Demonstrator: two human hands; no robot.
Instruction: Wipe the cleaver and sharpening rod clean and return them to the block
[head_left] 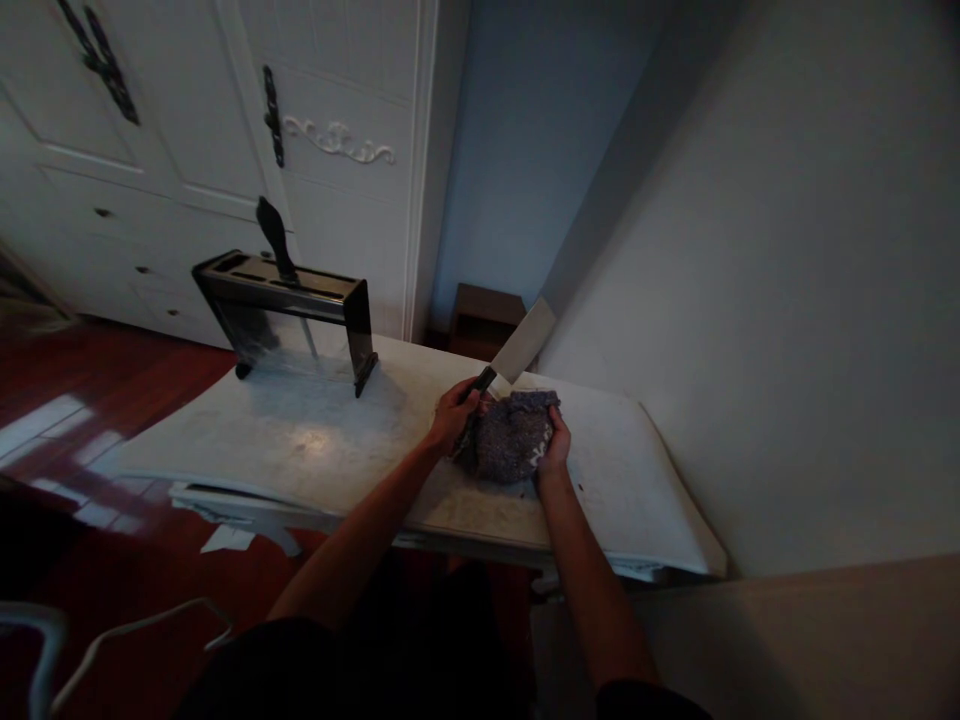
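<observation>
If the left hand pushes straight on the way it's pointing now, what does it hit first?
The left hand grips a cleaver whose blade leads up and right. That line probably meets the grey wall first, though depth is unclear. The grey cloth lies just beside the hand, off that line.

The blade of the knife [525, 345] is being shown as smooth pale metal, the cloth [510, 440] as rough, matt fabric; light is being reflected off the smooth desk [300, 440] and glossy wooden floor [112, 375].

Your white table [300, 440] carries a knife block [289, 315] at its far left and a grey cloth [514, 440] nearer your edge.
</observation>
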